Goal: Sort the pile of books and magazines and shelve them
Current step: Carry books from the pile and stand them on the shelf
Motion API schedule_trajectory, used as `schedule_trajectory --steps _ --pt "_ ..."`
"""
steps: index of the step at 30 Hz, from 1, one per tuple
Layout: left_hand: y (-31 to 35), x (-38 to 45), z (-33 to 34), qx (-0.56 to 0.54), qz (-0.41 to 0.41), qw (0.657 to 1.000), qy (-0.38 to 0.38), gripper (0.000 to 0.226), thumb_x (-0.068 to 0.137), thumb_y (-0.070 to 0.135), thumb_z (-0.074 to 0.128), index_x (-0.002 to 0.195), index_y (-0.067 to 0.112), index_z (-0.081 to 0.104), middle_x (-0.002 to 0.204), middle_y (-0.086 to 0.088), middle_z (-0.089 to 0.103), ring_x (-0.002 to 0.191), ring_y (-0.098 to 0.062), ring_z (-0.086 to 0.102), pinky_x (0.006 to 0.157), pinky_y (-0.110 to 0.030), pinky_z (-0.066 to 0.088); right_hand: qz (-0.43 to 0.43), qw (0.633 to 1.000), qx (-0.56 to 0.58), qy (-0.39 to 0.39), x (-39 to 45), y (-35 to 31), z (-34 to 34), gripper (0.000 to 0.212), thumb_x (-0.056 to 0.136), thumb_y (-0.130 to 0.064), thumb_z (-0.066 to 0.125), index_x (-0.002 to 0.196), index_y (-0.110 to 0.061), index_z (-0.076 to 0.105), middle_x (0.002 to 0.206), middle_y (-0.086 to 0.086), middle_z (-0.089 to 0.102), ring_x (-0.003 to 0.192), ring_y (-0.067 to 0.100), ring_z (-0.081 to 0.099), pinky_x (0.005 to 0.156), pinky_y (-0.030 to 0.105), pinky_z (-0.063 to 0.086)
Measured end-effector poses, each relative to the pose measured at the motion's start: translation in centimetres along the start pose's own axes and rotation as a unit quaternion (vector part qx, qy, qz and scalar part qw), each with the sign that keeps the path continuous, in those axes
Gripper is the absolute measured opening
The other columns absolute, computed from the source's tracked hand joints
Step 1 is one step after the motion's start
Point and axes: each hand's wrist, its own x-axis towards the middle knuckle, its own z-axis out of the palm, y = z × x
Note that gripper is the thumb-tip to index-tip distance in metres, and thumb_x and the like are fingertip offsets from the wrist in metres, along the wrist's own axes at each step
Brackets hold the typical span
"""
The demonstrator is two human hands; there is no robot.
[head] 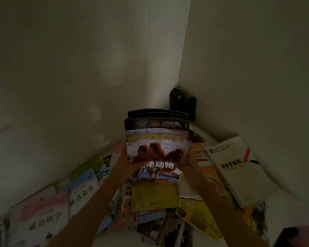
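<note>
Dim white walls (78, 68) meet in a corner ahead of us, and the pale bench (284, 207) below is strewn with the pile of books and magazines (150, 216). We hold a stack of animal books (156, 148), camel cover foremost, raised and upright above the pile; our left hand (122, 158) grips its left edge and our right hand (190, 162) its right edge. We judge this to be the gathering step: one matched set collected, shelving not yet done. Next we would need to carry the stack clear to a shelf, which is not in view. A dark object (183, 102) fills the corner just behind the stack, and a white textbook (237, 168) lies near the bench's right edge, so open room lies mainly upward.
</note>
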Motion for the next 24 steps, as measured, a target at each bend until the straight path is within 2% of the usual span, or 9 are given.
schedule_trajectory --steps 3,5,7,10,12,17,21,22,24 --pt "-0.9 0.1 0.1 0.015 -0.042 0.998 -0.037 0.085 0.074 0.024 0.078 0.138 0.010 0.025 0.119 -0.019 0.055 0.107 -0.024 0.060 0.097 -0.030 0.047 0.022 1.000 0.005 0.013 0.0 1.2 0.1 0.052 0.083 0.004 0.063 0.128 -0.014 0.042 0.084 0.000 0.070 0.082 0.014 0.067 0.080 0.040 0.052" --pt "-0.5 0.1 0.7 -0.073 -0.065 0.995 0.027 0.076 0.084 -0.006 0.060 0.141 0.015 0.014 0.132 -0.004 0.042 0.116 -0.017 0.051 0.098 -0.028 0.044 0.033 0.999 0.003 0.027 -0.3 1.7 0.4 0.062 0.079 -0.008 0.070 0.132 -0.006 0.038 0.086 0.001 0.070 0.083 0.013 0.067 0.076 0.030 0.054" --pt "-1.1 -0.1 1.1 -0.144 -0.095 0.982 0.076 0.076 0.086 -0.011 0.052 0.145 0.012 0.010 0.147 -0.005 0.026 0.130 -0.026 0.037 0.106 -0.046 0.035 0.036 0.999 -0.013 0.031 -1.0 1.8 0.9 0.068 0.079 -0.017 0.071 0.134 -0.001 0.034 0.100 0.012 0.065 0.090 0.014 0.065 0.079 0.029 0.053" --pt "-2.4 -1.3 1.0 -0.104 -0.096 0.989 0.048 0.089 0.074 0.054 0.068 0.142 0.021 0.022 0.140 0.006 0.038 0.126 -0.018 0.042 0.102 -0.039 0.041 0.029 0.998 -0.028 0.045 -1.4 1.8 1.6 0.052 0.091 -0.008 0.056 0.136 0.001 0.033 0.118 0.016 0.056 0.105 0.019 0.059 0.091 0.035 0.051" --pt "-3.1 -1.8 0.6 -0.053 -0.072 0.996 0.027 0.089 0.059 0.078 0.059 0.129 0.029 0.035 0.126 0.012 0.049 0.115 -0.011 0.052 0.091 -0.025 0.047 0.032 0.997 -0.025 0.065 -1.5 1.5 2.0 0.052 0.092 -0.008 0.054 0.139 -0.006 0.031 0.125 0.012 0.053 0.112 0.024 0.056 0.093 0.037 0.051" --pt "-2.8 -3.8 -1.5 0.014 -0.046 0.998 0.044 0.034 0.093 0.029 0.051 0.125 0.019 0.042 0.113 0.004 0.055 0.106 -0.015 0.056 0.083 -0.018 0.046 0.070 0.996 0.003 0.061 -3.3 1.2 4.1 0.057 0.090 -0.012 0.058 0.140 -0.009 0.031 0.132 0.012 0.050 0.119 0.031 0.053 0.098 0.050 0.046" --pt "-2.8 -8.2 -4.2 -0.004 -0.035 0.999 0.032 0.025 0.092 0.029 0.053 0.116 0.030 0.045 0.115 0.008 0.058 0.107 -0.017 0.060 0.086 -0.028 0.052 0.052 0.996 -0.002 0.074 -5.0 3.5 5.9 0.084 0.079 -0.031 0.072 0.146 -0.015 0.024 0.143 0.012 0.041 0.127 0.034 0.046 0.101 0.058 0.040" --pt "-2.4 -9.6 -4.8 -0.019 -0.034 0.998 0.049 0.023 0.092 0.026 0.053 0.114 0.030 0.046 0.112 0.010 0.059 0.103 -0.015 0.062 0.079 -0.022 0.054 0.052 0.997 -0.018 0.060 -6.0 2.1 6.9 0.080 0.076 -0.034 0.073 0.142 -0.016 0.031 0.138 0.013 0.046 0.123 0.034 0.050 0.099 0.057 0.042" --pt "-1.6 -12.7 -5.9 -0.045 -0.030 0.995 0.087 0.021 0.093 0.021 0.053 0.112 0.027 0.048 0.106 0.011 0.060 0.096 -0.009 0.063 0.066 -0.013 0.053 0.057 0.997 -0.029 0.034 -7.9 -0.3 9.0 0.041 0.083 -0.022 0.069 0.118 -0.019 0.049 0.115 0.012 0.059 0.107 0.030 0.059 0.092 0.048 0.050"
